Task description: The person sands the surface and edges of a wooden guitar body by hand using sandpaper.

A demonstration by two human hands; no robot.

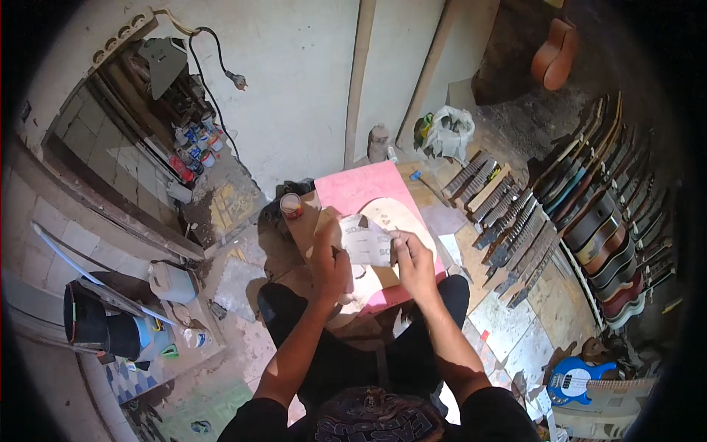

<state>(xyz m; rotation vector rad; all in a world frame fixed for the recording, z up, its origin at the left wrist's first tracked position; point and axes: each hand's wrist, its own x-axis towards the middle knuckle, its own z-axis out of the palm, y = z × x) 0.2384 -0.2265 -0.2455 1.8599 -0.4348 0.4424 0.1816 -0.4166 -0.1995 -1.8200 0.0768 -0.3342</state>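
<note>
Nearest, a seated person's left hand [329, 258] and right hand [414, 261] hold a pale grey printed sheet [362, 250] between them, above the near half of a pink board [353, 184]. The left grip is closed on the sheet's left edge; the right grip pinches its right edge between thumb and fingers. Beneath, a cream-coloured curved piece [394, 212] lies on the board, reaching toward its right edge; whether the sheet touches it cannot be told. The step in hand appears to be handling or readying the sheet; a next move seems to call for a sure hold on one edge while the other hand shifts. Just beyond the board's left edge, near its far left corner, stands a small reddish jar [292, 206]. Farther right, dark slotted necks [501, 206] lie in rows, and beyond them stands a rack of guitars [607, 236].
</note>
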